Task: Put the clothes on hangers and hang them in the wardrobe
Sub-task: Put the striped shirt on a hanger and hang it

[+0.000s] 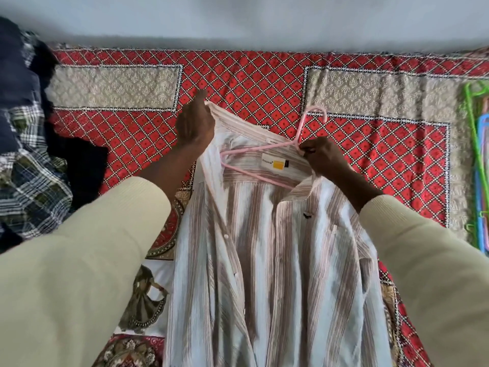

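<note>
A white shirt with brown stripes [270, 260] hangs open in front of me over the bed. My left hand [194, 123] grips the left side of its collar and lifts it. A pink plastic hanger [264, 149] lies inside the neck opening, its hook sticking up past the collar. My right hand [321, 156] pinches the hanger just under the hook, beside the shirt's right collar. The hanger's right arm is hidden under the cloth. No wardrobe is in view.
A red patterned bedspread [264, 80] covers the bed, which meets a pale wall at the far side. A heap of dark and checked clothes [29, 154] lies at the left. Several coloured hangers [479, 160], green, blue and pink, lie at the right edge.
</note>
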A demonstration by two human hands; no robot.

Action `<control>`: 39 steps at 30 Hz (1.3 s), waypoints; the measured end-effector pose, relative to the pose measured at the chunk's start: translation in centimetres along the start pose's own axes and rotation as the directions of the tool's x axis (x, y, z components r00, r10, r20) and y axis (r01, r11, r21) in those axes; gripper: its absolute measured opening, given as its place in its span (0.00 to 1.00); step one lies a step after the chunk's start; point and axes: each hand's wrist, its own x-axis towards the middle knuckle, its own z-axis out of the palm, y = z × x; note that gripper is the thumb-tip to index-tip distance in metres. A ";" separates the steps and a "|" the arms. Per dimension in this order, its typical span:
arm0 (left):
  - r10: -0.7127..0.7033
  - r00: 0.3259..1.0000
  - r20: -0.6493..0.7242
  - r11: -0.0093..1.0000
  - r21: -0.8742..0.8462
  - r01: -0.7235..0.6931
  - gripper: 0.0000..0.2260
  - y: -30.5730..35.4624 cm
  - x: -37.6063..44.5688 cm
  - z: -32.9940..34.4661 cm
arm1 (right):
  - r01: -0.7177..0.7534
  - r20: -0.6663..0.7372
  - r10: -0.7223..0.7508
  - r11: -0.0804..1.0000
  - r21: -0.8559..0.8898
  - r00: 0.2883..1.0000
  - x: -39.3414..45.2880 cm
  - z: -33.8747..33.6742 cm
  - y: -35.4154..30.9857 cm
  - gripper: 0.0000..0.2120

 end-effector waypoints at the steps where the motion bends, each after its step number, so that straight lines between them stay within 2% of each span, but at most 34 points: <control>1: -0.001 1.000 0.020 1.000 -0.016 0.001 0.13 0.1 0.2 -0.3 | -0.010 -0.011 0.009 1.000 -0.014 1.000 0.1 0.5 -0.1 0.09; 4: 0.011 0.993 0.118 0.986 -0.168 0.009 0.10 2.9 -0.5 -0.6 | -0.028 -0.077 0.031 0.999 0.044 0.997 1.0 2.3 -2.2 0.10; 6: 0.165 0.973 0.161 0.960 -0.252 -0.121 0.09 4.9 -2.2 0.2 | -0.054 -0.095 0.067 0.989 0.140 0.993 2.1 3.1 -4.0 0.10; 7: 0.228 0.960 0.165 0.941 -0.290 -0.174 0.10 5.1 -3.1 0.7 | -0.065 -0.086 0.077 0.989 0.129 0.993 2.7 3.5 -4.3 0.11; 8: 0.220 0.964 0.147 0.930 -0.330 -0.162 0.12 4.7 -3.5 1.0 | -0.060 -0.063 0.065 0.995 0.083 0.996 2.9 3.7 -4.2 0.11; 9: 0.128 0.985 0.113 0.929 -0.361 -0.079 0.14 3.8 -3.4 0.9 | -0.050 -0.027 0.051 0.998 0.032 0.998 3.1 3.8 -3.5 0.10; 11: -0.192 0.980 0.044 0.896 -0.399 0.193 0.16 0.9 -2.0 0.3 | -0.044 0.039 0.042 0.998 0.040 0.998 2.6 3.5 -2.1 0.10; 12: -0.288 0.957 0.019 0.886 -0.374 0.274 0.16 -0.7 -1.3 0.1 | -0.039 0.064 0.036 0.998 0.047 0.997 2.3 3.3 -1.5 0.10; 13: -0.322 0.947 0.024 0.890 -0.334 0.311 0.16 -1.9 -0.8 -0.1 | -0.038 0.080 0.035 0.998 0.045 0.996 2.2 3.4 -1.0 0.10; 14: -0.317 0.947 0.040 0.892 -0.326 0.313 0.16 -2.3 -0.8 -0.2 | -0.033 0.077 0.030 0.999 0.031 0.997 2.0 3.5 -0.9 0.10; 16: -0.253 0.961 0.110 0.849 -0.451 0.275 0.15 -0.4 -1.3 -0.1 | -0.024 0.005 0.024 1.000 0.020 1.000 2.0 4.1 -1.1 0.10; 18: -0.061 0.958 0.282 0.815 -0.540 0.210 0.14 3.0 -2.5 0.1 | -0.052 -0.117 0.055 0.998 0.026 0.992 2.5 4.7 -2.3 0.10; 19: 0.067 0.909 0.411 0.812 -0.552 0.190 0.14 4.5 -3.3 0.1 | -0.082 -0.158 0.090 0.995 0.054 0.983 2.9 5.0 -2.8 0.11; 20: 0.170 0.810 0.561 0.799 -0.560 0.220 0.17 5.6 -4.2 0.4 | -0.096 -0.166 0.104 0.994 0.058 0.981 3.2 5.2 -3.2 0.11; 21: 0.233 0.668 0.706 0.777 -0.548 0.309 0.22 6.3 -5.2 0.6 | -0.094 -0.148 0.099 0.995 0.035 0.984 3.3 5.3 -3.4 0.12; 22: 0.272 0.545 0.793 0.772 -0.518 0.369 0.26 6.4 -6.1 1.0 | -0.066 -0.148 0.065 0.998 -0.002 0.987 3.4 5.6 -3.2 0.14; 23: 0.289 0.492 0.821 0.771 -0.505 0.389 0.28 6.0 -6.9 1.6 | -0.037 -0.163 0.033 0.999 -0.023 0.986 3.5 5.9 -2.6 0.16; 24: 0.278 0.516 0.810 0.767 -0.511 0.389 0.28 5.2 -7.7 2.3 | -0.015 -0.204 0.005 0.999 -0.050 0.979 3.4 6.0 -2.0 0.19; 26: 0.158 0.702 0.694 0.743 -0.552 0.378 0.22 3.0 -9.1 3.7 | -0.032 -0.316 0.024 0.999 -0.022 0.948 2.3 5.8 -1.5 0.21; 28: 0.005 0.873 0.488 0.807 -0.518 0.284 0.15 0.5 -11.2 4.9 | -0.053 -0.461 0.041 0.998 -0.014 0.887 0.1 5.1 -1.9 0.18; 30: -0.041 0.959 0.279 0.883 -0.440 0.166 0.10 -1.9 -14.3 5.7 | -0.035 -0.606 -0.011 0.997 -0.064 0.795 -3.0 5.4 -2.1 0.11; 31: -0.010 0.979 0.202 0.907 -0.410 0.093 0.09 -2.9 -16.2 5.9 | -0.030 -0.624 -0.015 0.998 -0.063 0.781 -4.9 5.9 -2.1 0.08; 33: 0.072 0.986 0.152 0.929 -0.370 -0.011 0.08 -3.7 -20.3 6.0 | -0.016 -0.565 0.007 1.000 -0.010 0.825 -9.1 7.6 -2.2 0.08; 36: 0.152 0.969 0.196 0.944 -0.320 -0.083 0.08 -4.4 -25.7 5.7 | -0.038 -0.434 0.031 0.999 -0.008 0.900 -15.5 11.0 -1.6 0.05; 38: 0.140 0.967 0.214 0.962 -0.261 -0.081 0.05 -4.9 -28.6 5.4 | -0.103 -0.321 0.084 0.994 -0.043 0.943 -19.4 13.1 -1.5 0.01; 39: 0.118 0.966 0.232 0.971 -0.233 -0.063 0.05 -5.2 -29.9 5.2 | -0.138 -0.277 0.114 0.988 -0.071 0.954 -21.2 14.0 -1.6 0.03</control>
